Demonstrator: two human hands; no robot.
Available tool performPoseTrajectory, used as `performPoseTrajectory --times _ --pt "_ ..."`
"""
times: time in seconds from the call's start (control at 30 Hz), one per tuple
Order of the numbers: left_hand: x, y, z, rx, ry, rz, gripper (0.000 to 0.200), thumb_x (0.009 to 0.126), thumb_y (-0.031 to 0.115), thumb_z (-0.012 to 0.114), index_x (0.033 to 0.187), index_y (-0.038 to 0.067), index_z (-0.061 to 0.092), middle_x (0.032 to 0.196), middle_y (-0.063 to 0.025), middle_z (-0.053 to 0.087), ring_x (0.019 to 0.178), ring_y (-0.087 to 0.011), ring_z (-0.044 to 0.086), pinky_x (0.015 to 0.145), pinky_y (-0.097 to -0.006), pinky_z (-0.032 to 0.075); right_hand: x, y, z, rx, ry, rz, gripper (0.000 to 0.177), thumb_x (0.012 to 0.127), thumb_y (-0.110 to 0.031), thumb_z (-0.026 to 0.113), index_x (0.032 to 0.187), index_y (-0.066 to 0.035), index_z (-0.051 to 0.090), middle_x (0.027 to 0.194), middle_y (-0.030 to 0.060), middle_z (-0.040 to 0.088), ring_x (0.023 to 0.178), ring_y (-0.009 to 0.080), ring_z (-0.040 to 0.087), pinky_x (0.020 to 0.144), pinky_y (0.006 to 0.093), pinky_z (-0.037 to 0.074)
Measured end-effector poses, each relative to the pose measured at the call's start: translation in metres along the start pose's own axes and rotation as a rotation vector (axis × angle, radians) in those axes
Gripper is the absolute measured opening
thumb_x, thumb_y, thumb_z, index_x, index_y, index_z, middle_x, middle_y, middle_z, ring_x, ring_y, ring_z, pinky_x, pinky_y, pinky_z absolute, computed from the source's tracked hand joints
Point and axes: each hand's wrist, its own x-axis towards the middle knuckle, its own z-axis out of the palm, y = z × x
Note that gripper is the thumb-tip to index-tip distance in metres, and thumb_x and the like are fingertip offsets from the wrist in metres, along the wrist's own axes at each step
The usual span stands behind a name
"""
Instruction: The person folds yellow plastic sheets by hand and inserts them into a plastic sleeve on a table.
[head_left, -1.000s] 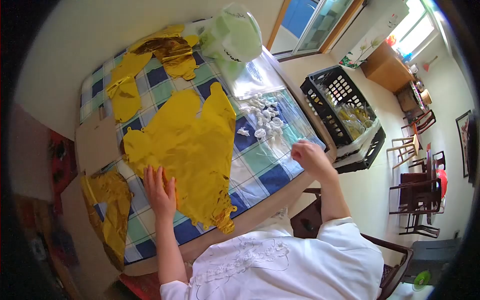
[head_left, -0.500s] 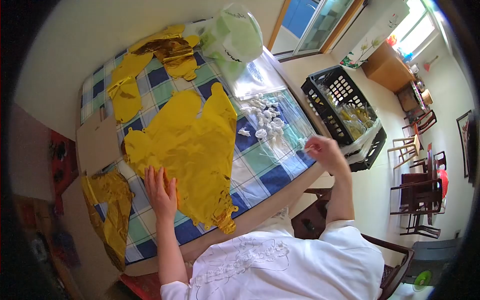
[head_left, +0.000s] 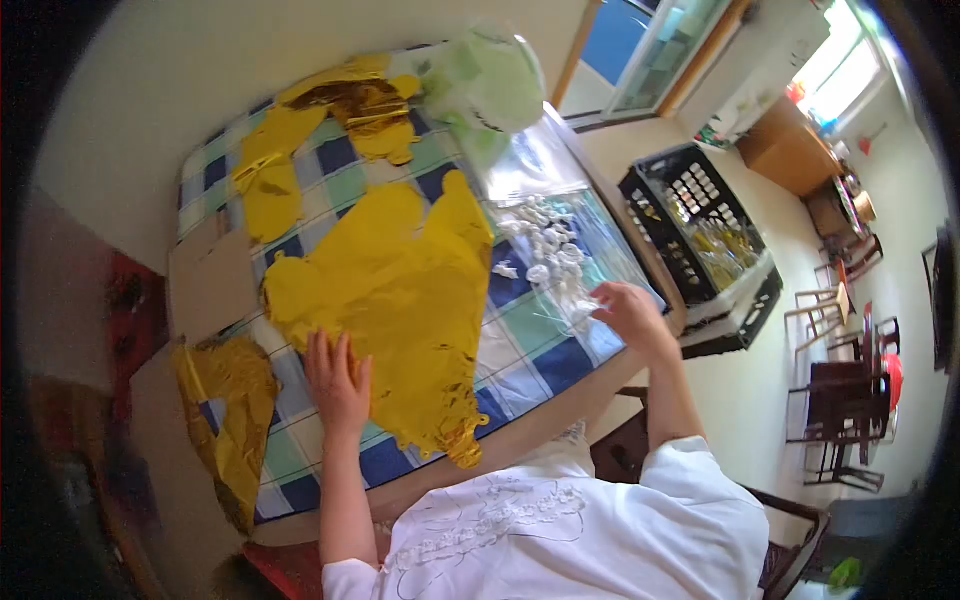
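Observation:
My left hand (head_left: 338, 388) lies flat with fingers spread on the lower left edge of a large, flat gold foil balloon (head_left: 385, 290). At the table's right side, my right hand (head_left: 634, 320) has its fingers pinched together at the loose ends of thin white string (head_left: 583, 314). The fingertips seem closed on a strand, though blur hides the exact grip. Just beyond that hand lies a pile of small white string bundles (head_left: 545, 245), with a single bundle (head_left: 505, 270) set apart to its left.
More gold foil balloons lie at the far end (head_left: 270, 180) and near left corner (head_left: 235, 420) of the checked tablecloth (head_left: 525, 375). Cardboard (head_left: 212, 285) sits at the left edge. Clear plastic (head_left: 535, 160) and a greenish bag (head_left: 485, 85) are at the back. Black crates (head_left: 690, 205) stand right.
My right hand has moved slightly left and down toward the string ends. My left hand stays on the foil. The whole view has shifted a little.

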Motion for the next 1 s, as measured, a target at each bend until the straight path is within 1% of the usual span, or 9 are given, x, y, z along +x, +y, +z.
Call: performPoseTrajectory --times 0.1,0.2,0.23,0.3,0.33,0.4,0.57,0.93,1.0 --pt "0.003 -0.002 0.007 -0.058 0.031 0.039 0.048 0.089 0.032 0.063 0.129 0.007 0.052 0.145 -0.0211 0.034 0.138 -0.0393 0.026 0.11 -0.0535 0.024 -0.002 -0.037 -0.026 -0.097 -0.012 0.092 0.031 0.077 -0.016 0.073 0.107 -0.011 0.064 0.099 0.0118 0.065 0.09 0.0272 0.065 0.075 0.0369 0.052" --pt "0.004 0.002 0.002 0.016 0.078 0.081 0.051 0.089 0.032 0.063 0.132 0.008 0.048 0.145 -0.0217 0.033 0.138 -0.04 0.025 0.109 -0.057 0.022 0.014 -0.088 -0.014 0.227 0.165 -0.126 0.033 0.08 -0.01 0.07 0.112 -0.011 0.063 0.111 0.0123 0.062 0.092 0.0271 0.064 0.076 0.0348 0.053" --pt "0.001 0.002 -0.002 0.021 0.078 0.051 0.052 0.089 0.032 0.063 0.133 0.008 0.048 0.146 -0.0215 0.032 0.139 -0.0396 0.024 0.109 -0.0577 0.021 0.024 -0.099 0.005 0.338 0.163 -0.321 0.035 0.081 -0.006 0.068 0.115 -0.011 0.062 0.119 0.0118 0.059 0.092 0.029 0.063 0.076 0.0334 0.053" --pt "-0.006 0.0 -0.007 0.031 0.076 -0.008 0.054 0.089 0.033 0.063 0.134 0.009 0.046 0.146 -0.0213 0.032 0.14 -0.0388 0.022 0.11 -0.0593 0.02 0.039 -0.137 0.051 0.309 0.052 -0.572 0.035 0.082 -0.009 0.069 0.116 -0.009 0.061 0.127 0.0132 0.054 0.113 0.0342 0.053 0.092 0.0384 0.048" --pt "-0.009 -0.004 -0.005 0.009 0.04 -0.044 0.053 0.091 0.035 0.059 0.136 0.01 0.045 0.148 -0.0204 0.03 0.141 -0.037 0.02 0.111 -0.0594 0.016 0.044 -0.154 0.076 0.233 -0.03 -0.667 0.037 0.083 -0.017 0.067 0.119 -0.01 0.06 0.135 0.016 0.047 0.124 0.0369 0.044 0.102 0.0442 0.04" --pt "-0.011 -0.009 -0.005 0.087 -0.029 -0.088 0.053 0.092 0.037 0.057 0.137 0.01 0.045 0.15 -0.0186 0.029 0.141 -0.0354 0.02 0.111 -0.059 0.015 0.062 -0.171 0.133 -0.076 -0.047 -0.839 0.05 0.088 -0.03 0.061 0.132 -0.011 0.049 0.143 0.019 0.039 0.134 0.0369 0.035 0.109 0.0518 0.028" --pt "-0.009 -0.014 -0.014 0.106 -0.122 -0.145 0.054 0.094 0.04 0.053 0.139 0.011 0.044 0.151 -0.0152 0.029 0.142 -0.0332 0.021 0.112 -0.0585 0.012 0.077 -0.191 0.184 -0.153 0.047 -0.814 0.054 0.092 -0.034 0.055 0.139 -0.011 0.042 0.146 0.0184 0.036 0.136 0.0372 0.032 0.108 0.0555 0.027" --pt "-0.011 -0.027 -0.019 0.16 -0.064 -0.12 0.05 0.093 0.034 0.056 0.134 0.007 0.048 0.147 -0.0183 0.034 0.141 -0.0353 0.023 0.112 -0.058 0.015 0.093 -0.197 0.174 -0.155 0.003 -0.859 0.052 0.093 -0.03 0.053 0.14 -0.013 0.041 0.147 0.0195 0.034 0.136 0.0373 0.032 0.109 0.0543 0.026" --pt "-0.012 -0.029 -0.015 0.143 -0.037 -0.117 0.05 0.092 0.033 0.056 0.134 0.006 0.049 0.146 -0.0193 0.035 0.14 -0.0359 0.024 0.112 -0.0576 0.016 0.111 -0.194 0.163 -0.099 -0.015 -0.738 0.053 0.092 -0.027 0.053 0.141 -0.012 0.04 0.147 0.0199 0.033 0.136 0.0372 0.031 0.109 0.0539 0.026"
